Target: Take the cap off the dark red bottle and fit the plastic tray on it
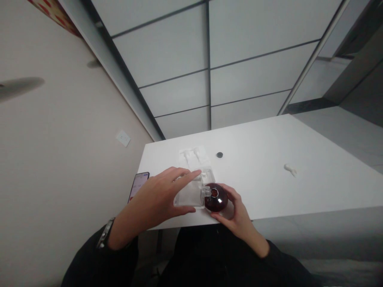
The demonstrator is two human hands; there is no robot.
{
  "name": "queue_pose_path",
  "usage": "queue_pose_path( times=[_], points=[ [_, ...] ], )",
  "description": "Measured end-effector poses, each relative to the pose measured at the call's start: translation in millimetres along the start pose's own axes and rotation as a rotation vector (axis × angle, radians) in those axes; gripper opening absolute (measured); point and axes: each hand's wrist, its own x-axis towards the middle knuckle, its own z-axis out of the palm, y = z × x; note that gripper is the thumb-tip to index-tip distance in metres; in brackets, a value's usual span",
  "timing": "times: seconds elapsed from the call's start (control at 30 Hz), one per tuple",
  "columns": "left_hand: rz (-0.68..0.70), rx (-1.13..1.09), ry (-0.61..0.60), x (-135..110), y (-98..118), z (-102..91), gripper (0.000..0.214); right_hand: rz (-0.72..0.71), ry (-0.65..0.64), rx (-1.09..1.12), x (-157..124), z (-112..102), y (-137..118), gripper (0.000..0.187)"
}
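A round dark red bottle with a clear neck stands near the front edge of the white table. My right hand wraps around it from the right and below. A clear rectangular bottle sits just left of it, touching its neck. My left hand lies over the clear bottle with thumb under its front side and fingers stretched toward its top. A wristwatch shows on my left wrist.
A smartphone with a lit screen lies at the table's left edge. Two white pump tops lie behind the bottles, a small black cap beside them. A small white piece lies to the right.
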Motion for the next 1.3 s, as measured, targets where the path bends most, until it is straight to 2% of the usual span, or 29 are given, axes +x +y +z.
queue_pose_path(
  times=[0.43,1.3],
  points=[
    [0.033,0.042,0.017,1.2,-1.7,0.3,0.082,-0.004,0.014,-0.006,-0.1,0.8,0.7,0.079],
    [0.008,0.037,-0.02,2.4,0.1,-0.8,0.085,0.0,0.009,-0.026,0.1,0.6,-0.8,0.078]
  ],
)
